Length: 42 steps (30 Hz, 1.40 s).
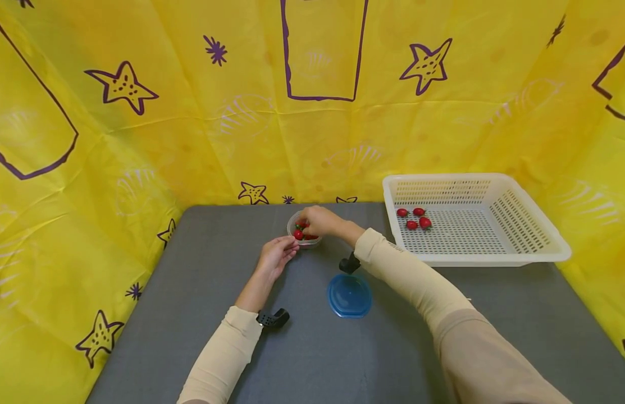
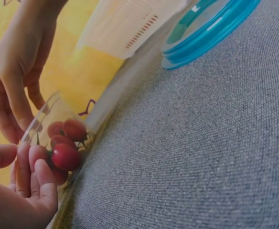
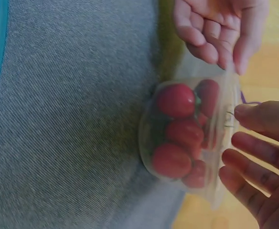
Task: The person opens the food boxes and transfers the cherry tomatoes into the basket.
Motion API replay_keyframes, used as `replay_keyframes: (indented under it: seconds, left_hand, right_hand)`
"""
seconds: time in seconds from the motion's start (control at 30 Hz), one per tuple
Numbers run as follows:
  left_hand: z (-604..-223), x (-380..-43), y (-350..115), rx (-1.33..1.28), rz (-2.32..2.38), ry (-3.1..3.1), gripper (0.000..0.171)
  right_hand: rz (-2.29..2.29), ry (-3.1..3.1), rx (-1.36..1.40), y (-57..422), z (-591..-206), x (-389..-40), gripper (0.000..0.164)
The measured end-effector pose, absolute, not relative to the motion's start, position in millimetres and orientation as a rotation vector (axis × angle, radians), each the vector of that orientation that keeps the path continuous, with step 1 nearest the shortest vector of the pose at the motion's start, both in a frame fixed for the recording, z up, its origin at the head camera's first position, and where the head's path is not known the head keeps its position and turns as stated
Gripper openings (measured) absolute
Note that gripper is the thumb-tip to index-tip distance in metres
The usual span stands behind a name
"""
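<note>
A small clear plastic container [image 1: 312,243] stands near the back of the table with several red cherry tomatoes [image 3: 172,161] inside, some with green stems. My left hand [image 1: 275,255] pinches the container's near-left rim between thumb and fingers. Over the opening is my right hand [image 1: 319,220]. In the right wrist view its fingers spread loosely at the rim, and nothing shows between them. The blue round lid [image 1: 350,295] lies flat on the table, nearer the body than the container.
To the right stands a white perforated plastic basket [image 1: 494,260], with several more cherry tomatoes [image 1: 425,223] at its left side. A grey cloth [image 1: 201,336] covers the table. Yellow patterned fabric [image 1: 317,140] hangs behind and at both sides.
</note>
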<state>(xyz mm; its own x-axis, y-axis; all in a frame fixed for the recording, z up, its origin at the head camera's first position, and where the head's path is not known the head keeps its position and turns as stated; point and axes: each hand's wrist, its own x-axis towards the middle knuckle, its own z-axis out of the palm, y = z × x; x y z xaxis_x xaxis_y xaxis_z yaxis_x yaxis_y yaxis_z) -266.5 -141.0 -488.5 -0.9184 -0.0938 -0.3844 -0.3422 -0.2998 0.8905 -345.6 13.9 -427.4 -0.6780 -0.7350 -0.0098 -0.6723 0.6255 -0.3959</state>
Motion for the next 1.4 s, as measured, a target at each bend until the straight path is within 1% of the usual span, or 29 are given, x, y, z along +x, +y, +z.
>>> replay_keyframes:
  seconds: [0.4,0.83,1.2,1.4]
  left_hand:
    - [-488,-267,-141,-0.541,2.356,1.754,0.012]
    - [-489,-267,-141,-0.558,2.364,1.748,0.011]
    - [-489,-266,-141,-0.557,2.363,1.74,0.016]
    - [-489,-266,-141,-0.553,2.365,1.74,0.012]
  right_hand:
    - [-0.56,2.692,-1.23,6,-444,-342,0.013]
    - [-0.535,2.686,-1.219,4,-446,-342,0.014]
    - [-0.552,2.68,-1.183,4,-448,-342,0.014]
    - [-0.561,2.694,-1.233,3,-451,-342,0.013]
